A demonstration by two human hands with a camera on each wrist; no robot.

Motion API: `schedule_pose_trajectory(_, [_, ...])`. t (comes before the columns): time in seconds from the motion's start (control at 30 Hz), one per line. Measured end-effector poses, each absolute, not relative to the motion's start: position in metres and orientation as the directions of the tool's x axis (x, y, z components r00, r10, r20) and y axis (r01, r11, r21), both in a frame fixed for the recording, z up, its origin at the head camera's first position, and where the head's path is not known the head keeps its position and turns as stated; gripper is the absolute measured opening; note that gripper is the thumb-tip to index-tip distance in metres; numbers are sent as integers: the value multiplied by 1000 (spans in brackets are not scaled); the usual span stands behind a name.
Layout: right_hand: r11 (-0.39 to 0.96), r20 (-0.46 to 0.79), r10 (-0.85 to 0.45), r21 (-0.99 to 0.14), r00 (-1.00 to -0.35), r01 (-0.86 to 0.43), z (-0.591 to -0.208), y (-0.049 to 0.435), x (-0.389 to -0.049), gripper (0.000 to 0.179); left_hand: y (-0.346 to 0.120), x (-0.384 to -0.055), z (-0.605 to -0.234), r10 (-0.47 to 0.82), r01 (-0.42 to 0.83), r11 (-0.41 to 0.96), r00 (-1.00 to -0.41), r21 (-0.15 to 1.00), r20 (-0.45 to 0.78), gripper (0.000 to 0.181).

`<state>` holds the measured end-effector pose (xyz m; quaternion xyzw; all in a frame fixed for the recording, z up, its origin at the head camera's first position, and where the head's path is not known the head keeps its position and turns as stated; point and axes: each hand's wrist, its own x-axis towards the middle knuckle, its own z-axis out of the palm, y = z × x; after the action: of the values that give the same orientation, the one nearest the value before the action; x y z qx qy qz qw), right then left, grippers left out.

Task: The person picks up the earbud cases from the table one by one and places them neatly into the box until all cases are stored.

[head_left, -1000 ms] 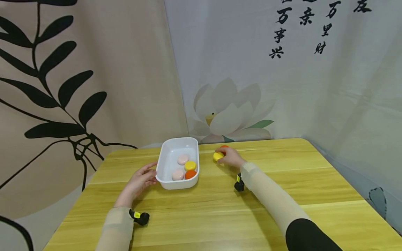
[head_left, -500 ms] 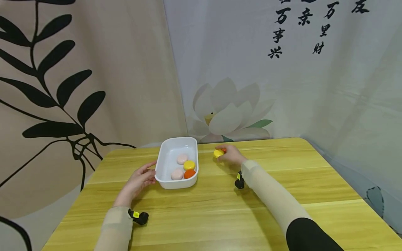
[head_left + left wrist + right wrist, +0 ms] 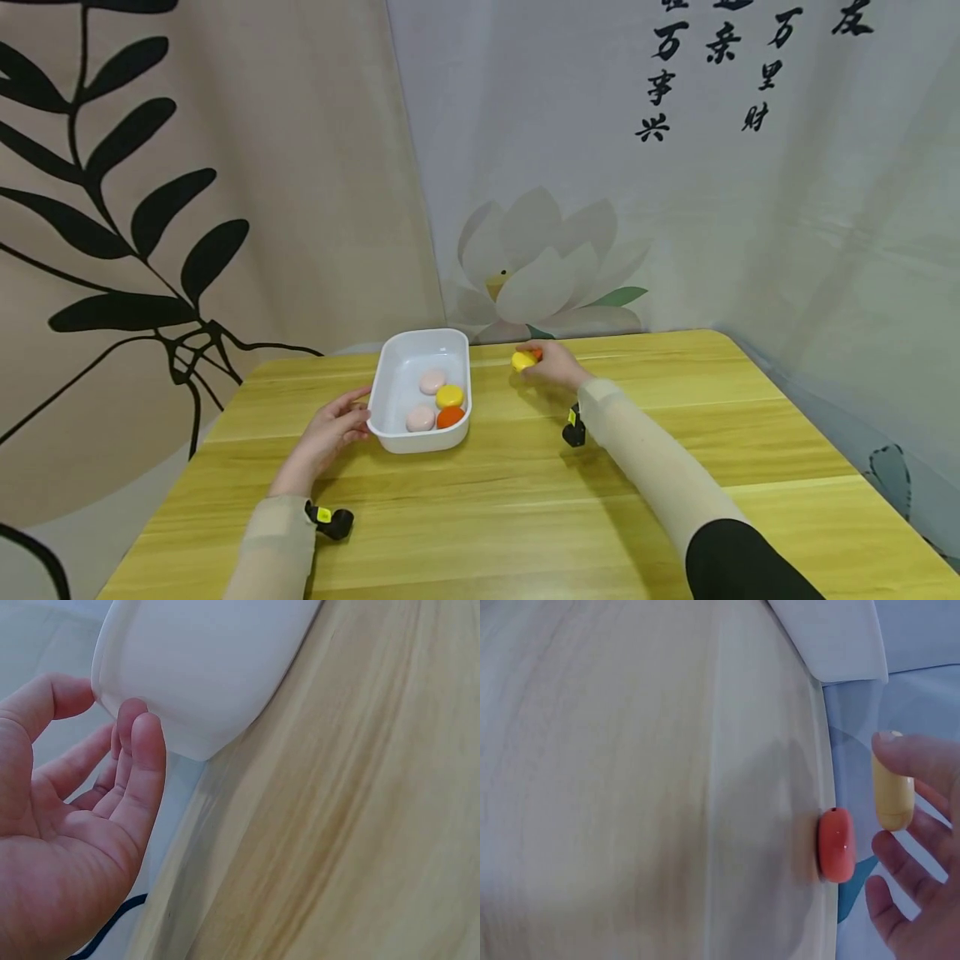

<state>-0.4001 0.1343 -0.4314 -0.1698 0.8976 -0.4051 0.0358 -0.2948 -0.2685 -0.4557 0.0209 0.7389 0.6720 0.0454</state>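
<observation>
My left hand [image 3: 333,432] stands at the left side of a white rectangular tray [image 3: 423,445], relaxed fingertips touching its corner and outer wall. In the left wrist view the tray wall [image 3: 202,667] fills the top. My right hand [image 3: 553,367] pinches a yellow, puck-shaped round piece [image 3: 523,361] between thumb and fingers, near the table's back edge. The right wrist view shows this yellow piece [image 3: 893,791] edge-on, rounded, with a faint seam. An orange piece of like shape [image 3: 836,845] lies on the table beside that hand, mostly hidden by it in the head view.
Inside the tray lie two pale pink pieces [image 3: 421,418], a yellow piece [image 3: 449,396] and an orange piece [image 3: 451,417]. The wooden table [image 3: 480,517] ends at a fabric backdrop [image 3: 570,167] behind. Black wrist cameras [image 3: 574,428] sit on both wrists.
My right hand has drawn the yellow piece slightly up and back, gripping it now near the orange one. The left hand and tray have stayed in place.
</observation>
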Motion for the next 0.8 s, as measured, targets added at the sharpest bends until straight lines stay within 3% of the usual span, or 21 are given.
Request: schedule_pose_trajectory(0.8, [591, 94, -311, -760, -946, -270, -406, 144, -395, 51, -269, -294, -455, 107, -31, 105, -993, 994, -42, 58])
